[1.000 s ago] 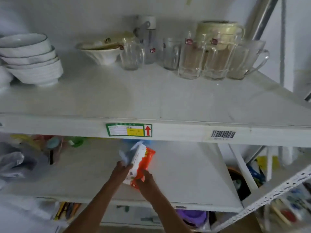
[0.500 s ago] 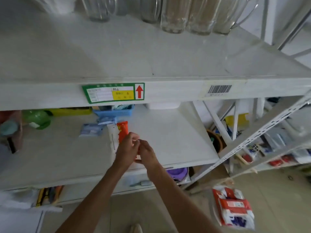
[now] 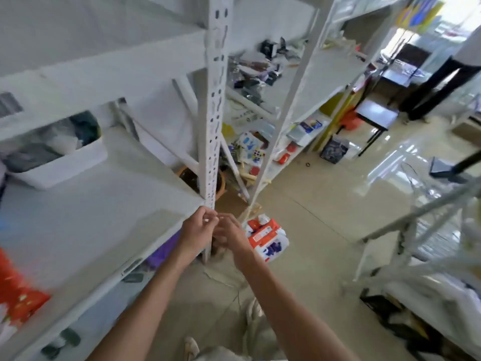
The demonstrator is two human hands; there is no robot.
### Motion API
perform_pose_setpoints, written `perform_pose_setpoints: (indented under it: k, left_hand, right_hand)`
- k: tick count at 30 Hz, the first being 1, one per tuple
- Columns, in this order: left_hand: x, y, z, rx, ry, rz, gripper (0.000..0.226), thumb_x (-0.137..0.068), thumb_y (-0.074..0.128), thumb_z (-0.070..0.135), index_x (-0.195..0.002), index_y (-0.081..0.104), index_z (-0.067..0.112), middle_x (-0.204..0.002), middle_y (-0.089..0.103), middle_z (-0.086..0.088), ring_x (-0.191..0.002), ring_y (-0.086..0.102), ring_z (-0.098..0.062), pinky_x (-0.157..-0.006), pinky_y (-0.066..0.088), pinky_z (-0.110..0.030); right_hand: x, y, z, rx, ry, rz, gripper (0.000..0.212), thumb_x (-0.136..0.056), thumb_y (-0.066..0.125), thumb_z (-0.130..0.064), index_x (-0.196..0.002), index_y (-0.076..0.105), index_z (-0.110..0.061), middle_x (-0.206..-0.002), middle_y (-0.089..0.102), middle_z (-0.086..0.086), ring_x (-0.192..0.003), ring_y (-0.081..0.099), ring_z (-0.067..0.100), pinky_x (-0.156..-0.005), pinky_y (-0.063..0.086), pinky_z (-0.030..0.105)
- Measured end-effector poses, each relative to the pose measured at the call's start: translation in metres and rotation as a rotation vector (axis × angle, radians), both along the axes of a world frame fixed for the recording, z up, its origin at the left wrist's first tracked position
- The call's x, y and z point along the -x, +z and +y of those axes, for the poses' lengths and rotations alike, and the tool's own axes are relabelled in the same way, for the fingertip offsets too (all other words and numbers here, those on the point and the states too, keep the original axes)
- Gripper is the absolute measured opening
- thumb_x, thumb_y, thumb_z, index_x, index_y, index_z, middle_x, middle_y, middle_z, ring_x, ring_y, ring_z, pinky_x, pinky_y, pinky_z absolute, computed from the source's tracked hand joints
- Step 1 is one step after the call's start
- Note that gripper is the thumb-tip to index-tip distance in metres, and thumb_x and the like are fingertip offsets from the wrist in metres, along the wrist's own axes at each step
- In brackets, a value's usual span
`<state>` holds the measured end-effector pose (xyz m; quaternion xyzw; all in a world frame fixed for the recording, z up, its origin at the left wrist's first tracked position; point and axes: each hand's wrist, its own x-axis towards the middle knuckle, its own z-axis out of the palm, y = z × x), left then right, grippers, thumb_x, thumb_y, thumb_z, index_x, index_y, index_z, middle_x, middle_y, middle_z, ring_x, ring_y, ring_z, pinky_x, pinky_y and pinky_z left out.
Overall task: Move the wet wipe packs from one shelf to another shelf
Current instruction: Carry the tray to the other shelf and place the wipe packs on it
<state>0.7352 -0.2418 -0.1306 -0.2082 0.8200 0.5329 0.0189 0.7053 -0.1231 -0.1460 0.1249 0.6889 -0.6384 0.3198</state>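
Beside the White Rack, Hands With Nothing in Them

Across the whole left side: big white shelf point(image 3: 86, 225), mostly bare, with a holed white post point(image 3: 214, 121) at its corner. Farther back on that shelf: white tub point(image 3: 65, 165) full of dark and pale stuff. Down on the tan floor point(image 3: 325, 256), just past the hands: bundle of wet wipe packs point(image 3: 268, 239), red and white, wrapped in clear plastic, leaning near the foot of the post. At the far left edge: one red pack point(image 3: 15, 290) lying on the shelf, blurry.

Close to the shelf corner: left hand point(image 3: 196, 234) and right hand point(image 3: 230, 237), side by side, nearly touching. Fingers bent in, tips close together, maybe picking at something tiny and pale; too blurry to tell what. No pack in either hand.

Likely next: more packs from the floor bundle. Best done like this: bend low, both hands under the bundle or around one pack, soft squeeze only, no tugging at the thin wrap. Then up and flat onto the shelf, next to the red pack, well back from the edge. Careful of the post on the way up.
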Motion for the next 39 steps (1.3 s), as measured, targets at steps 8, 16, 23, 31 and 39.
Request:
perform_pose_setpoints:
  k: [8, 16, 23, 31, 39]
  left_hand:
    - [0.087, -0.061, 0.128, -0.097, -0.332, -0.267, 0.015, -0.098, 0.060, 0.012, -0.110, 0.067, 0.005, -0.100, 0.068, 0.001, -0.079, 0.061, -0.002, -0.066, 0.049, -0.014]
    - [0.173, -0.159, 0.192, -0.183, -0.229, -0.692, 0.008, -0.099, 0.058, 0.011, -0.094, 0.065, 0.014, -0.093, 0.077, -0.009, -0.080, 0.071, -0.022, -0.065, 0.052, -0.027]
    - [0.222, -0.329, 0.180, 0.014, -0.234, -0.802, 0.025, -0.071, 0.069, 0.039, -0.093, 0.060, 0.036, -0.096, 0.070, 0.005, -0.096, 0.070, -0.024, -0.094, 0.056, -0.049]
    - [0.299, -0.397, 0.180, 0.365, -0.575, -0.983, 0.098, -0.067, 0.078, 0.066, -0.146, 0.036, 0.025, -0.147, 0.047, -0.009, -0.133, 0.051, -0.033, -0.107, 0.047, -0.052]
    - [0.298, -0.436, 0.166, 0.352, -0.677, -0.979, 0.118, -0.045, 0.075, 0.083, -0.144, 0.037, 0.030, -0.146, 0.049, -0.005, -0.135, 0.049, -0.032, -0.107, 0.046, -0.057]
  right_hand:
    - [0.082, -0.095, 0.183, -0.088, -0.277, -0.327, 0.021, -0.100, 0.049, -0.026, -0.108, 0.062, -0.011, -0.096, 0.066, 0.008, -0.074, 0.062, 0.018, -0.063, 0.054, 0.028]
    - [0.153, -0.212, 0.263, -0.003, -0.376, -0.591, 0.028, -0.095, 0.056, -0.034, -0.103, 0.067, -0.009, -0.094, 0.069, 0.010, -0.075, 0.068, 0.022, -0.064, 0.055, 0.032]
    - [0.200, -0.291, 0.268, -0.039, -0.402, -0.701, 0.010, -0.101, 0.051, -0.013, -0.098, 0.059, -0.015, -0.067, 0.064, 0.002, -0.048, 0.059, 0.012, -0.049, 0.049, 0.026]
    - [0.239, -0.373, 0.244, -0.041, -0.547, -0.753, 0.049, -0.086, 0.076, -0.031, -0.129, 0.060, -0.012, -0.117, 0.075, 0.013, -0.102, 0.075, 0.033, -0.062, 0.065, 0.040]
    - [0.217, -0.440, 0.228, -0.144, -0.593, -0.867, 0.148, -0.025, 0.093, -0.076, -0.148, 0.034, -0.019, -0.139, 0.061, 0.009, -0.121, 0.065, 0.038, -0.096, 0.055, 0.060]
